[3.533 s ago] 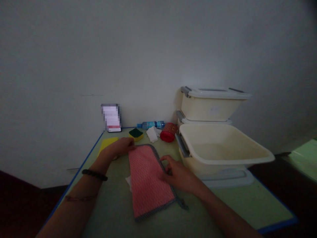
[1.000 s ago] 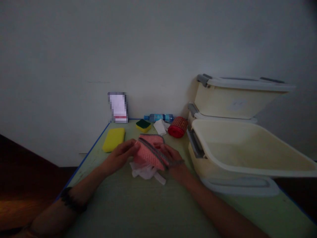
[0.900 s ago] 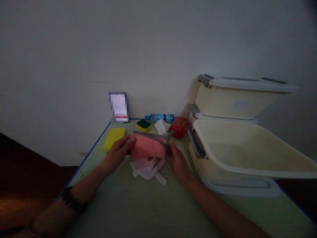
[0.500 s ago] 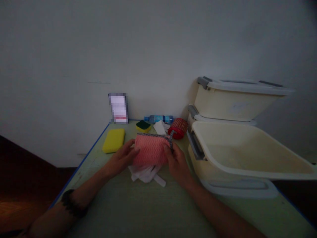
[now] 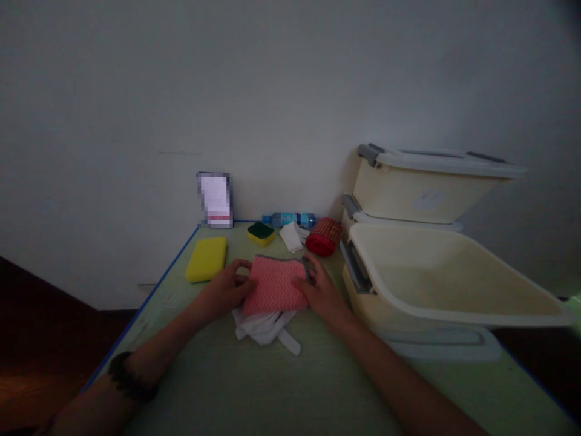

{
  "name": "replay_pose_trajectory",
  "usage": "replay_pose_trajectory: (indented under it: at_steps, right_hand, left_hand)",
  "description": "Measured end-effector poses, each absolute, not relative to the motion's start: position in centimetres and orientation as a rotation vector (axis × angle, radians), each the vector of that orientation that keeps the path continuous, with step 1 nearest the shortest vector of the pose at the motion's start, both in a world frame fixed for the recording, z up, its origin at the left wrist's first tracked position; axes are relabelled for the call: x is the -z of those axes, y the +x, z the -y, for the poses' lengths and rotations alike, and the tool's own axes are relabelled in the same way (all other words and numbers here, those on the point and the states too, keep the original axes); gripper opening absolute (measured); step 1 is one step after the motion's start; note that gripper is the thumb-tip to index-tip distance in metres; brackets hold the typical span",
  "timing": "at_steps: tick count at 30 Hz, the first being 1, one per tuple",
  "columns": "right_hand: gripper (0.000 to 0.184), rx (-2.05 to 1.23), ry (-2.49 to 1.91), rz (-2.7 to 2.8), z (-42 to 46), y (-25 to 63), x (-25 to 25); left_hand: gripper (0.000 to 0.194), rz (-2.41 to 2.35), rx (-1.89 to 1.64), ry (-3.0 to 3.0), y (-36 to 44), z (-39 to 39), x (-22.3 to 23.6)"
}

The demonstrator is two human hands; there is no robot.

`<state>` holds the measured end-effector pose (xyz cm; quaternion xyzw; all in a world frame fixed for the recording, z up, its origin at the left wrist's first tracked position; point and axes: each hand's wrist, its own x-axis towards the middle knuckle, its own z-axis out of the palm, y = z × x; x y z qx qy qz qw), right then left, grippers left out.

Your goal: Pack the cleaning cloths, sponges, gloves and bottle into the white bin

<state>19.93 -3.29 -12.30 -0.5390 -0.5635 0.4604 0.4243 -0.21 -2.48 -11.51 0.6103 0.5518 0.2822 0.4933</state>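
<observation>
A pink cloth with a grey edge (image 5: 275,289) lies folded small on the green table (image 5: 236,387), on top of a crumpled white cloth (image 5: 263,326). My left hand (image 5: 226,289) rests at the pink cloth's left side, fingers curled against its edge. At the cloth's right side, my right hand (image 5: 321,292) lies flat with its fingers pressed on the cloth.
A yellow sponge (image 5: 207,258), a green-topped sponge (image 5: 260,232), a white rag (image 5: 291,237), a red mesh roll (image 5: 323,236) and a water bottle (image 5: 288,218) lie at the back. Cream tubs (image 5: 436,278) stand stacked at the right. A small card (image 5: 215,199) leans on the wall.
The pink cloth lay spread long; both hands folded it up, lifted it briefly, and now it lies flat again as a small square under my hands.
</observation>
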Motion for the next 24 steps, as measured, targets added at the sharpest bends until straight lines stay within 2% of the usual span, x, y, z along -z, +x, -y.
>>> replay_pose_trajectory:
  at_steps: [2,4,7,15,24]
  right_hand:
    - [0.055,-0.992,-1.344,1.507,3.3,20.2,12.2]
    - [0.039,-0.799,-1.336,1.644,3.3,20.4,12.2]
    - [0.023,-0.634,-1.378,1.831,3.3,20.7,12.4]
    - [0.03,-0.511,-1.381,1.842,3.0,20.6,13.1]
    - [0.031,-0.424,-1.264,1.903,2.6,20.2,14.1]
  left_hand:
    - [0.042,-1.386,-0.727,1.519,0.0,2.8,11.5]
    - [0.051,-1.411,-0.767,1.6,0.2,3.1,11.5]
    - [0.053,-1.484,-0.754,1.796,0.5,3.5,11.4]
    - [0.05,-1.609,-0.668,1.944,0.5,3.7,11.0]
    - [0.031,-1.829,-0.54,1.953,-0.2,2.5,10.9]
